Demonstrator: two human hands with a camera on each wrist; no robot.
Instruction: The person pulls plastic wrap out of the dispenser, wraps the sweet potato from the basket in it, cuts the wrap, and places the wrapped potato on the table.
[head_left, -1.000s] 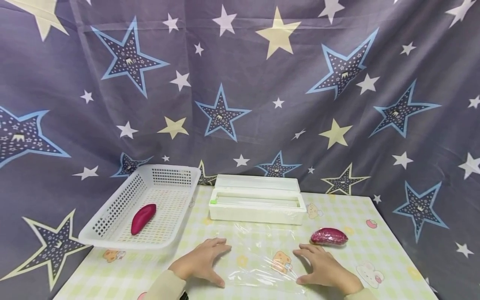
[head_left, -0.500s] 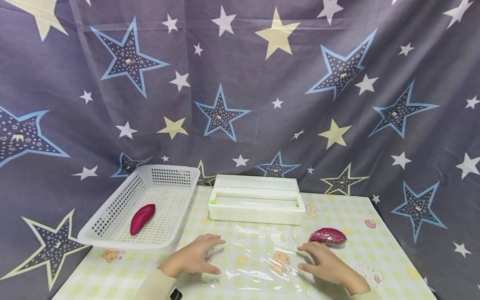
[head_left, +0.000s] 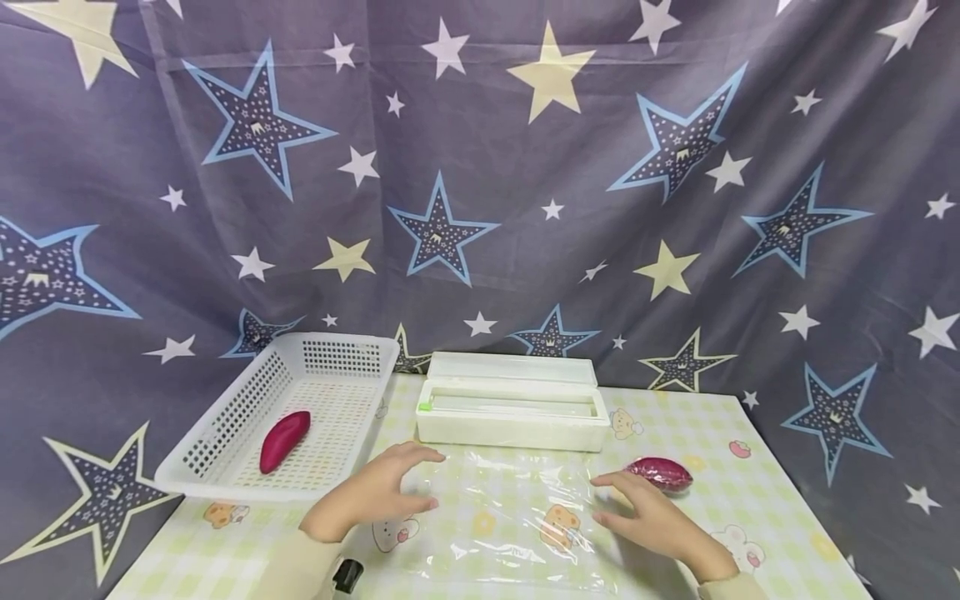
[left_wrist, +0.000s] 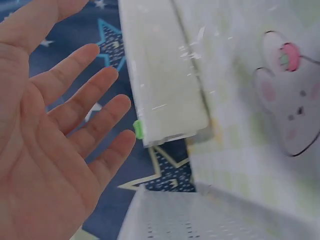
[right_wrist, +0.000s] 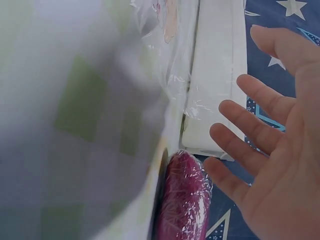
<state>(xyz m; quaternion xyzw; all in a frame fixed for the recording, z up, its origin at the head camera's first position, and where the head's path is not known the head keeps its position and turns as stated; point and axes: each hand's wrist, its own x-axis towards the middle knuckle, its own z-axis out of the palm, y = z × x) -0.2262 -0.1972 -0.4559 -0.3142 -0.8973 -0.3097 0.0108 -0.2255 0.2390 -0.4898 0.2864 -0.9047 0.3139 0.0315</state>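
Observation:
A clear sheet of cling film (head_left: 510, 533) lies wrinkled on the table in the head view, in front of a long white cling film box (head_left: 513, 425) with its lid raised. Left of the sheet is my left hand (head_left: 375, 492), fingers spread loosely, nothing in the palm in the left wrist view. My right hand (head_left: 648, 517) is at the sheet's right side, its fingers relaxed and its palm bare in the right wrist view. Just beyond that hand sits a purple sweet potato (right_wrist: 184, 200) wrapped in shiny film. Another sweet potato (head_left: 285, 442), unwrapped, rests in a white basket (head_left: 168, 475).
The basket takes up the table's left side, near the starry curtain (head_left: 480, 167) behind. A light checked cloth (head_left: 750, 467) with cartoon prints covers the table. A small green tab (head_left: 425, 407) shows on the box's left end.
My left hand has moved left and farther forward, away from the film's left edge. My right hand has shifted slightly, its index finger now overlapping the wrapped sweet potato in the head view.

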